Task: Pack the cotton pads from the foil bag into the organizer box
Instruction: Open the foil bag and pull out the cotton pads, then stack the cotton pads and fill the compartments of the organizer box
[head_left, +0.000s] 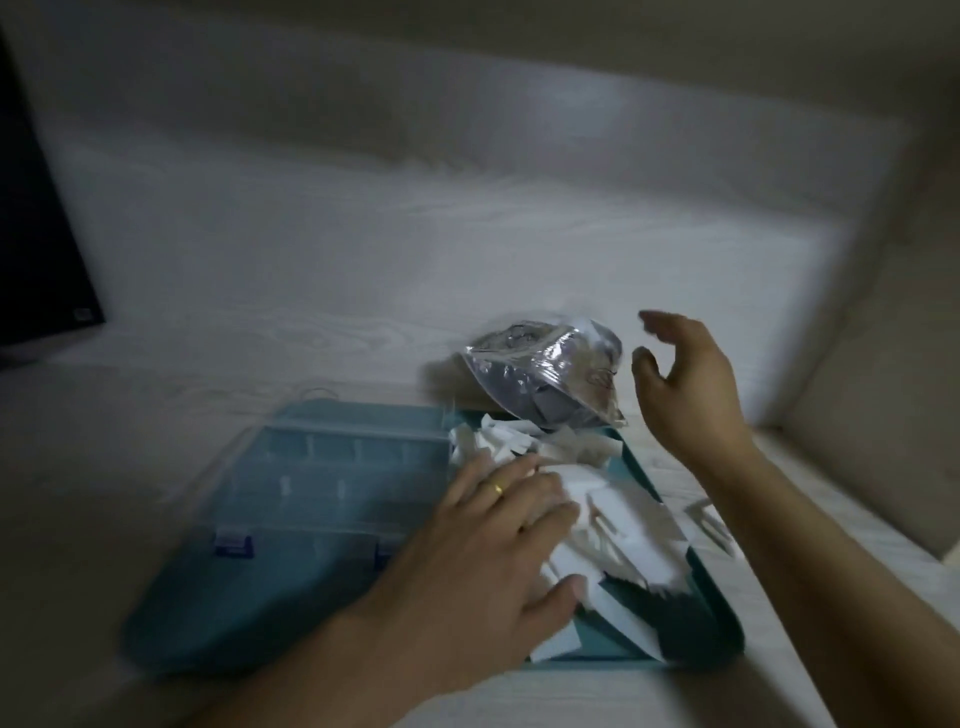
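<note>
A teal organizer box (711, 623) lies open on the table, its clear compartmented lid (332, 467) folded out to the left. White cotton pads (613, 525) are heaped in the box's right half. The crumpled foil bag (550, 374) sits at the box's far edge. My left hand (498, 551), wearing a gold ring, lies flat on the pile with straight fingers. Just right of the bag my right hand (685, 384) hovers with loosely spread fingers, holding nothing. The picture is motion-blurred.
The light wood-grain table (363, 286) stretches behind the box. A dark screen (36, 234) stands at the far left. A wall and a ledge (857, 467) rise close on the right. A few stray pads (711, 525) lie on the table to the right of the box.
</note>
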